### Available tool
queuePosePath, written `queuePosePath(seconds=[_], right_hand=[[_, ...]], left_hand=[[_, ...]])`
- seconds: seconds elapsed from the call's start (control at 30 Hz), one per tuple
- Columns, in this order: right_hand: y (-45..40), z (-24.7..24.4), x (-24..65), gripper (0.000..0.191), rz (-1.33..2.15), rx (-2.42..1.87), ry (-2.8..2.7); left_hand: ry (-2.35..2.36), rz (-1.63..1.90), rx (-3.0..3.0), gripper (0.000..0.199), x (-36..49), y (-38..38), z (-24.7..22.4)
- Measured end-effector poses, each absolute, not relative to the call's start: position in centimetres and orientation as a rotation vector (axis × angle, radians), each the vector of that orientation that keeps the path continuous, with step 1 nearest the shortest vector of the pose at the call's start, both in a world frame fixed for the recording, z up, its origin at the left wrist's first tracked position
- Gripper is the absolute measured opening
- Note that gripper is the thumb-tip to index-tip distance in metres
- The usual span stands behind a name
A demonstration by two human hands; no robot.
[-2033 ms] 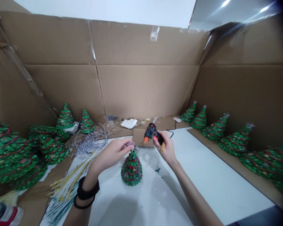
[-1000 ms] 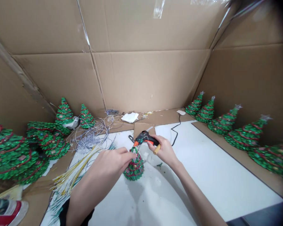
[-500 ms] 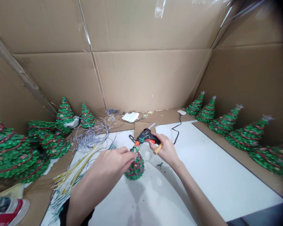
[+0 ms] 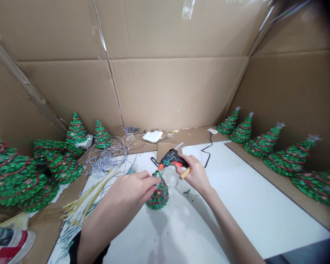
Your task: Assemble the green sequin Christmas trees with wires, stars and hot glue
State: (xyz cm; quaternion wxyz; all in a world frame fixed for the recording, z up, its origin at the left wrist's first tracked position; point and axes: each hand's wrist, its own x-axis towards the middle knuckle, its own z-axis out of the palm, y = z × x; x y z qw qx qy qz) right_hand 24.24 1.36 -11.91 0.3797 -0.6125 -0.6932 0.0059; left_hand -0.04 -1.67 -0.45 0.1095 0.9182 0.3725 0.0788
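A small green Christmas tree [image 4: 159, 200] with red garland stands upright on the white board. My left hand [image 4: 136, 187] is closed in a pinch at its upper part; a tiny pale bit shows by the fingertips, too small to name. In my right hand [image 4: 194, 172] is a black glue gun [image 4: 172, 156] with an orange trigger and a clear glue stick at its back. Its orange nozzle points down at the treetop, touching or very near it. A wooden stick [image 4: 184, 173] juts out of the same right hand. Green glitter coats the front of the gun.
Several star-topped trees [image 4: 287, 156] line the right side; more trees [image 4: 63, 165] crowd the left. Loose wires [image 4: 107, 157] and yellow-white strands [image 4: 90, 194] lie left of my arm. A jar [image 4: 11, 244] lies near left. A black cord [image 4: 207, 150] runs at the back by folded white paper [image 4: 153, 136].
Hardly anything differs. The view has shifted very slightly; both hands, the glue gun and the small tree keep the same places relative to each other.
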Motion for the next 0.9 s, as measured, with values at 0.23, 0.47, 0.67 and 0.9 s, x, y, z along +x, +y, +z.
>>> queuePosePath(seconds=[0.23, 0.47, 0.67, 0.9], right_hand=[[1.5, -12.4, 24.5, 0.034, -0.024, -1.542, -1.766], [1.8, -12.8, 25.2, 0.034, -0.104, -1.542, -1.567], [2.0, -13.2, 25.1, 0.037, -0.037, -1.445, -1.458], [2.3, -13.6, 24.5, 0.041, -0.02, -1.382, -1.436]], left_hand=[[1.099, 0.19, 2.687, 0.03, 0.0, -1.9, -0.1], [1.106, 0.171, 2.691, 0.024, 0.0, -1.9, 0.1], [1.155, 0.149, 2.711, 0.012, 0.9, -2.1, -0.3], [1.249, 0.234, 2.766, 0.014, 0.8, -1.1, -0.5]])
